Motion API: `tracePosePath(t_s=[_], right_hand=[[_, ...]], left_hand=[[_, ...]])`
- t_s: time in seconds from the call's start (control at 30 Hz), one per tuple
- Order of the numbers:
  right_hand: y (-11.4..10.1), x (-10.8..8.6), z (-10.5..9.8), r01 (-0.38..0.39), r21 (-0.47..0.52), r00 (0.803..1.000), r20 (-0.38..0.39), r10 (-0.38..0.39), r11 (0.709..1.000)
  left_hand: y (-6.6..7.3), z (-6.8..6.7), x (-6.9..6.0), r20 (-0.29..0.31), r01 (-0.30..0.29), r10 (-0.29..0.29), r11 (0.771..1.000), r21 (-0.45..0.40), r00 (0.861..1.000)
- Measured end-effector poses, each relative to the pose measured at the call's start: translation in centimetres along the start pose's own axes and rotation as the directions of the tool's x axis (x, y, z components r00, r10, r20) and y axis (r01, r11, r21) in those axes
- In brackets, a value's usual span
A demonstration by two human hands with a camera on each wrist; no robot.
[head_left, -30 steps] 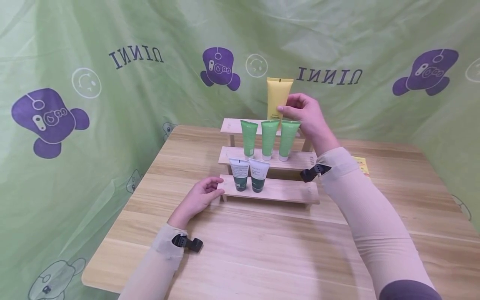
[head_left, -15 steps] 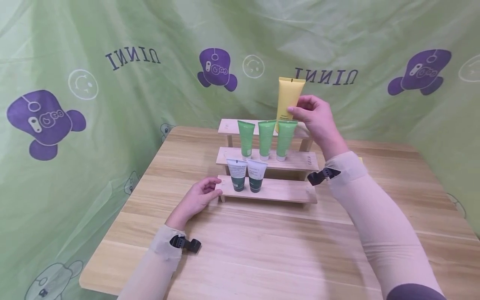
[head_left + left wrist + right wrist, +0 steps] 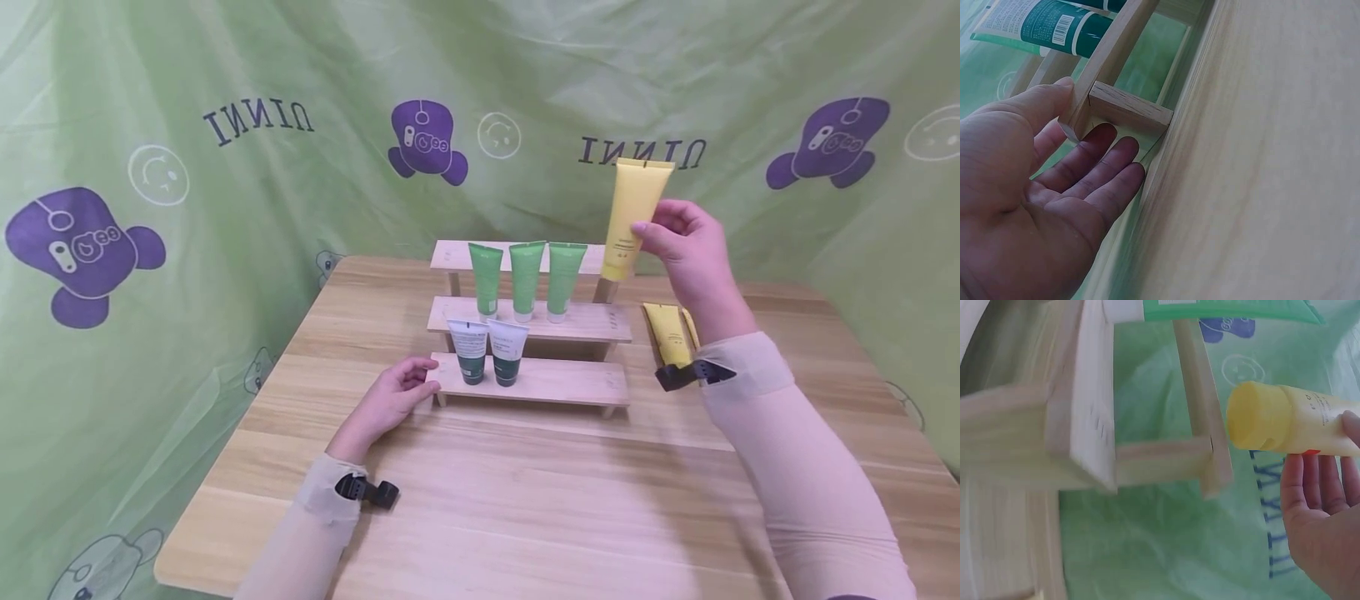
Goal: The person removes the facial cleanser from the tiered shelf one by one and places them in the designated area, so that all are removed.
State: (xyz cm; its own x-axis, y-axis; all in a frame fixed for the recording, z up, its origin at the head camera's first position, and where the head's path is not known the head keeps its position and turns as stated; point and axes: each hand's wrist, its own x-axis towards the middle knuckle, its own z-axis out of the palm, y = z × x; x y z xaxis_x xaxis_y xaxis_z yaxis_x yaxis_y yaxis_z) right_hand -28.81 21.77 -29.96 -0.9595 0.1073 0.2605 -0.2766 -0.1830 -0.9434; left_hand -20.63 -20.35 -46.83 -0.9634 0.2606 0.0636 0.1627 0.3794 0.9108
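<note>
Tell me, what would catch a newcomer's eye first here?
Probably the yellow tube, held up in the right hand near the right end of the wooden stand. Next, the three green tubes lined up on the middle shelf. Behind everything hangs a green curtain with purple cartoon figures.

Free room on bottom shelf (image 3: 570, 382), right of 2 white-green tubes (image 3: 472, 350)

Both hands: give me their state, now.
Left hand: open, touching the left end of the bottom shelf.
Right hand: closed, holding a yellow tube.
</note>
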Motion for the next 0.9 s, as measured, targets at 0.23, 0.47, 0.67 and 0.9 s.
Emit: tracePosePath(t_s=[0.23,0.47,0.67,0.9], right_hand=[[-0.1,-1.5,-3.2,0.031,0.099,0.998,-0.049,-0.027,0.995],[0.6,-3.4,-6.8,0.005,0.096,0.995,-0.096,0.004,0.995],[1.5,-4.5,-9.2,-0.032,0.068,0.991,-0.126,0.041,0.997],[2.6,-5.5,-11.4,-0.068,0.054,0.986,-0.147,0.075,0.996]], left_hand=[[-0.3,0.1,0.0,-0.002,0.009,-0.009,1.000,-0.001,1.000],[0.9,0.4,-0.3,0.006,0.031,-0.031,0.999,0.020,0.999],[3.4,0.1,-1.1,0.030,0.034,-0.035,0.999,0.019,0.999],[3.5,-0.1,-1.1,0.020,0.031,-0.031,0.999,0.007,0.999]])
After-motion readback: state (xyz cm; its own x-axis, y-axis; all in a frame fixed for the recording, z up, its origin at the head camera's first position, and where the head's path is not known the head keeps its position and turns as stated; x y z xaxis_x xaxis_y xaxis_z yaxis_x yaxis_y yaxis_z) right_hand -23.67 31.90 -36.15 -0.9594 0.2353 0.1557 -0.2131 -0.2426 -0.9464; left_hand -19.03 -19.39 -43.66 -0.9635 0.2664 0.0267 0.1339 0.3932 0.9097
